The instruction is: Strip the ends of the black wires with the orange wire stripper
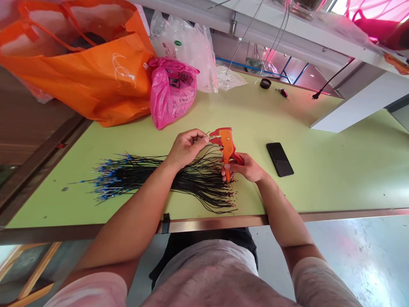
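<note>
In my right hand (244, 167) is an orange and red wire stripper (228, 147), held upright with the fingers wrapped round its handles. My left hand (189, 147) pinches the end of a thin black wire (208, 134) right at the stripper's jaws. Whether the jaws grip the wire is too small to tell. Under both hands a large bundle of black wires (194, 181) lies across the table. Its left ends carry blue pieces with thin metal tips (110, 175), and its right ends show small coppery tips.
A black phone (280, 159) lies to the right on the green table (335, 179). An orange bag (96, 81), a pink plastic bag (174, 91) and a clear bag (194, 51) stand at the back left. A black ring (265, 83) and a plug (316, 95) lie under the shelf.
</note>
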`<state>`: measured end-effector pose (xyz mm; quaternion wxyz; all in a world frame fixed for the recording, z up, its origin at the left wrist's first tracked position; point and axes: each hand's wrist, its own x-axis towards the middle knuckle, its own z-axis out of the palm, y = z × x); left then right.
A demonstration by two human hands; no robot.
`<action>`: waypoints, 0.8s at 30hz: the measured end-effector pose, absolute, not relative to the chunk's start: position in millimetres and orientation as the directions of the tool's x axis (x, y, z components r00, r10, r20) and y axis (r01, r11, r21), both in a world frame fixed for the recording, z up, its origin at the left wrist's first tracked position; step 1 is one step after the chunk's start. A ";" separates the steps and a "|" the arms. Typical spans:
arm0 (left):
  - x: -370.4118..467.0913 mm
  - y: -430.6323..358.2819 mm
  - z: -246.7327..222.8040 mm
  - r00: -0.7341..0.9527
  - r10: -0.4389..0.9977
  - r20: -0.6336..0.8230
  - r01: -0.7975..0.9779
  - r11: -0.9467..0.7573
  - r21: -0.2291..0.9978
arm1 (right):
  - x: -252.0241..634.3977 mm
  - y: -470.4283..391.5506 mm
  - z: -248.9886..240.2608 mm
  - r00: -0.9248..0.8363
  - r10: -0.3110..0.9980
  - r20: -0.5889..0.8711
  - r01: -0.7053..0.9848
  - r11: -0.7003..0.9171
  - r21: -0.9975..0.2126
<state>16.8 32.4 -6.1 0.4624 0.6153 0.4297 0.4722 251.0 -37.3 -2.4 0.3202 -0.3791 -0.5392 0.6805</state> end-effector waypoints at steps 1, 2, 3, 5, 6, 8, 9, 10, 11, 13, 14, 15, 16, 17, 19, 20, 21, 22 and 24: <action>15.9 32.7 -5.8 0.195 0.964 0.179 0.092 -0.200 0.975 | 250.6 -37.6 -2.0 -0.507 0.845 -0.168 -0.021 -0.207 -0.978; 15.1 32.9 -5.5 0.205 0.962 0.180 0.088 -0.201 0.976 | 250.2 -37.9 -1.4 -0.507 0.846 -0.164 -0.017 -0.200 -0.980; 14.4 33.1 -5.1 0.215 0.959 0.184 0.083 -0.206 0.975 | 249.8 -38.3 -0.6 -0.509 0.845 -0.163 -0.012 -0.196 -0.981; 13.1 33.4 -4.3 0.235 0.952 0.198 0.075 -0.220 0.973 | 249.2 -38.9 1.0 -0.510 0.845 -0.161 -0.005 -0.190 -0.982; 12.6 33.5 -4.0 0.244 0.948 0.205 0.072 -0.229 0.971 | 249.0 -39.1 1.6 -0.510 0.845 -0.160 -0.004 -0.188 -0.982; 11.6 33.5 -3.5 0.254 0.941 0.222 0.078 -0.248 0.966 | 249.2 -39.3 2.0 -0.506 0.847 -0.161 -0.003 -0.188 -0.982; 11.0 33.6 -3.5 0.259 0.938 0.230 0.088 -0.260 0.961 | 249.5 -39.3 1.9 -0.503 0.849 -0.164 -0.001 -0.190 -0.982; 10.4 33.7 -3.7 0.261 0.935 0.241 0.104 -0.275 0.956 | 250.0 -39.1 1.6 -0.498 0.851 -0.168 0.002 -0.192 -0.981; 9.5 33.9 -4.1 0.261 0.932 0.252 0.124 -0.292 0.948 | 250.6 -38.9 1.3 -0.495 0.851 -0.173 0.007 -0.195 -0.981; 7.5 34.5 -5.3 0.263 0.925 0.274 0.169 -0.324 0.931 | 251.7 -38.5 1.2 -0.493 0.851 -0.180 0.016 -0.198 -0.980; 6.4 34.8 -6.0 0.265 0.922 0.283 0.189 -0.338 0.922 | 252.1 -38.2 1.5 -0.494 0.851 -0.180 0.018 -0.197 -0.980; 5.3 35.2 -6.5 0.266 0.919 0.292 0.206 -0.350 0.914 | 252.4 -38.1 2.0 -0.497 0.849 -0.178 0.018 -0.195 -0.981; 4.4 35.4 -6.8 0.268 0.916 0.300 0.219 -0.361 0.906 | 252.6 -38.0 2.7 -0.500 0.848 -0.175 0.017 -0.193 -0.981; 3.6 35.6 -6.9 0.269 0.913 0.306 0.229 -0.369 0.901 | 252.6 -38.1 3.5 -0.501 0.848 -0.173 0.015 -0.191 -0.981; 2.8 35.7 -6.6 0.272 0.908 0.318 0.240 -0.383 0.892 | 252.3 -38.5 4.5 -0.502 0.848 -0.169 0.011 -0.189 -0.982; 2.7 35.7 -6.3 0.275 0.906 0.322 0.243 -0.390 0.888 | 252.0 -38.7 4.6 -0.502 0.848 -0.168 0.010 -0.188 -0.982; 2.8 35.6 -6.1 0.279 0.903 0.327 0.247 -0.396 0.884 | 251.8 -38.9 4.2 -0.501 0.849 -0.167 0.011 -0.187 -0.982; 3.0 35.5 -5.9 0.284 0.900 0.330 0.254 -0.403 0.880 | 251.7 -39.1 3.6 -0.499 0.850 -0.167 0.012 -0.186 -0.983; 3.4 35.2 -5.8 0.291 0.896 0.336 0.272 -0.414 0.869 | 251.5 -39.1 1.8 -0.494 0.854 -0.164 0.017 -0.179 -0.984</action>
